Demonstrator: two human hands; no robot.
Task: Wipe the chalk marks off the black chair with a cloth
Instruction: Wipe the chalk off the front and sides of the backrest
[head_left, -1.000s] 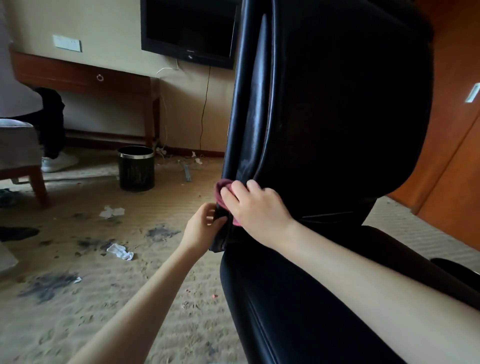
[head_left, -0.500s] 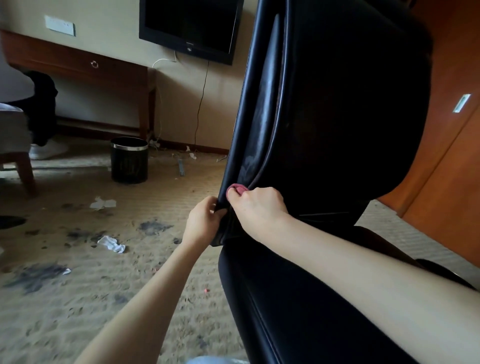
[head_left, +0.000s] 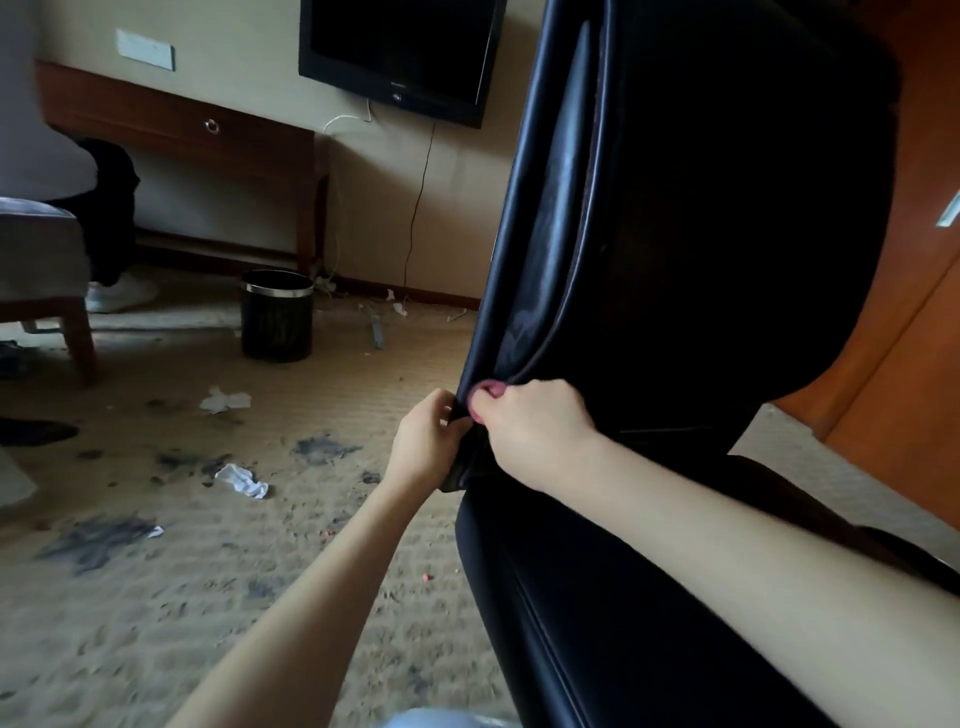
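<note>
A dark television is hanging on the beige wall above a wooden desk; paper scraps are littering the stained carpet near a black bin.

We record the chair as glossy black, with a pale greyish sheen along its side panel. The cloth shows pink where it emerges. We note the carpet as tan with a ribbed weave, blotched with dark grey stains. The scraps of paper on it are white. The bin is black with a silver rim. The television is black against a cream wall; the door is orange-brown wood.
</note>
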